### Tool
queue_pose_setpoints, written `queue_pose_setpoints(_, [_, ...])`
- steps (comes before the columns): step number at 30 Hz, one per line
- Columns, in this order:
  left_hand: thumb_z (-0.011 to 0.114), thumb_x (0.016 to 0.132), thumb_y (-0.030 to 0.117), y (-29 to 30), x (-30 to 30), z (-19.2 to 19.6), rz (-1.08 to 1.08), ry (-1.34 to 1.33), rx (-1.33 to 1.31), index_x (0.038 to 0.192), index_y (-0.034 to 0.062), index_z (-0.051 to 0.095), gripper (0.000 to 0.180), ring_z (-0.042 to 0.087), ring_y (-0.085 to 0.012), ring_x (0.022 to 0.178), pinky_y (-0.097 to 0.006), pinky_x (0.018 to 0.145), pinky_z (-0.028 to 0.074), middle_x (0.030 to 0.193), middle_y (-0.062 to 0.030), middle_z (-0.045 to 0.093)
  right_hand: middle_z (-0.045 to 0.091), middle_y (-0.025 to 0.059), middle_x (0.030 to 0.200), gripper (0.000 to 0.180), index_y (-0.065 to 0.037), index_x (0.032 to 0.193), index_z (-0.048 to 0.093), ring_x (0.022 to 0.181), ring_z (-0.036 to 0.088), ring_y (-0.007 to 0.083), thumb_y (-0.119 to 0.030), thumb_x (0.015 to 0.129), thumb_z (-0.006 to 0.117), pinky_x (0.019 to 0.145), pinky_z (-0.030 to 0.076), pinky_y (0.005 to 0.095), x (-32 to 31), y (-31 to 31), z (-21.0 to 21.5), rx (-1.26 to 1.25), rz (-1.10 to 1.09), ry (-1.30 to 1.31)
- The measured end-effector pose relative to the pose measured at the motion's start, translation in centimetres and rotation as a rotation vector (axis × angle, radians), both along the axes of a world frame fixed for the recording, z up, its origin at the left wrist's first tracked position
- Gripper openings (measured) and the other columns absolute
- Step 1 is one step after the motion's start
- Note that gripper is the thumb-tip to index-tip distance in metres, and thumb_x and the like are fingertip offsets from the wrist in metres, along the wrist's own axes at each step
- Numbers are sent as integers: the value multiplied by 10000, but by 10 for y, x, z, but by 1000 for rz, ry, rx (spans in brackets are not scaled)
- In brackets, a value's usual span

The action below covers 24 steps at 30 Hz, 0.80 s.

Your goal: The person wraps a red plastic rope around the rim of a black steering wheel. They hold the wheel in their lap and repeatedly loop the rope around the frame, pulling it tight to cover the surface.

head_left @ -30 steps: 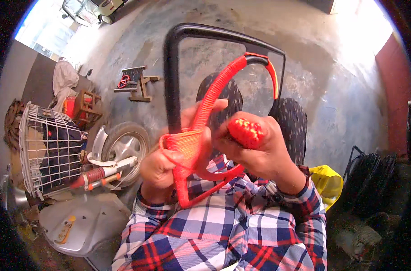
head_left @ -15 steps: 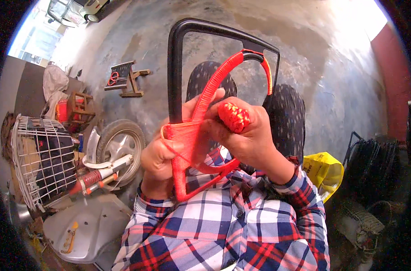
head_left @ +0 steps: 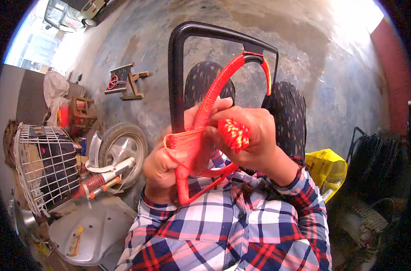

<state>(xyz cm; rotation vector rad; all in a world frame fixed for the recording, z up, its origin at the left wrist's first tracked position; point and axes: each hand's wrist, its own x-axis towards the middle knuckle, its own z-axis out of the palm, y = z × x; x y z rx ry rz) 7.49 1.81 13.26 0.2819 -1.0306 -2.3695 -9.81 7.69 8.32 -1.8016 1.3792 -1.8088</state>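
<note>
A black tubular frame [head_left: 176, 77] with rounded corners stands up over my lap, its lower part bound in red cord. Joined to it is a curved hoop [head_left: 213, 92], mostly wrapped in the same red cord, with bare black showing near its top. My left hand [head_left: 160, 165] is closed round the wrapped corner of the frame, where a loose loop of cord sticks out. In my right hand [head_left: 261, 135], beside the hoop, is a braided bundle of red and yellow cord [head_left: 234, 135]. The right fingertips are partly hidden behind the hoop and bundle.
On the left lie a white wire basket [head_left: 47, 167], a spoked wheel [head_left: 124, 153] and a grey plastic panel [head_left: 90, 230]. Red-handled scissors [head_left: 114, 81] rest on a small stool [head_left: 132, 88] ahead. To the right are a yellow bag [head_left: 327, 169] and dark wire-like stacks [head_left: 377, 158].
Both hands and the wrapped frame sit slightly lower in the view. My right hand and the cord bundle have shifted down and turned a little. Both grips stay closed.
</note>
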Motion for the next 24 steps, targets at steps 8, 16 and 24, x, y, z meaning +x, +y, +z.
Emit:
queue_pose_setpoints(8, [647, 687, 342, 3, -4, 4, -35, -32, -12, 1471, -119, 217, 1006, 397, -303, 1380, -396, 1165, 290, 1511, -235, 333, 673, 75, 758, 367, -87, 921, 648, 671, 684, 273, -222, 610, 790, 585, 544, 374, -4, -1, -3, -172, -44, 172])
queue_pose_setpoints(16, [647, 717, 334, 8, -19, 18, -54, -131, -67, 1483, -105, 208, 986, 384, -286, 1391, -390, 1165, 285, 1518, -222, 328, 692, 69, 832, 300, -68, 924, 659, 674, 681, 264, -176, 682, 799, 592, 527, 345, -3, 3, 1, -153, -45, 188])
queue_pose_setpoints(24, [663, 718, 356, 11, -16, 8, -17, -188, -77, 1490, -98, 194, 1011, 379, -294, 1395, -396, 1163, 285, 1535, -226, 301, 665, 69, 766, 374, -102, 914, 642, 690, 678, 282, -241, 599, 788, 600, 539, 377, -1, 0, -7, -114, -27, 125])
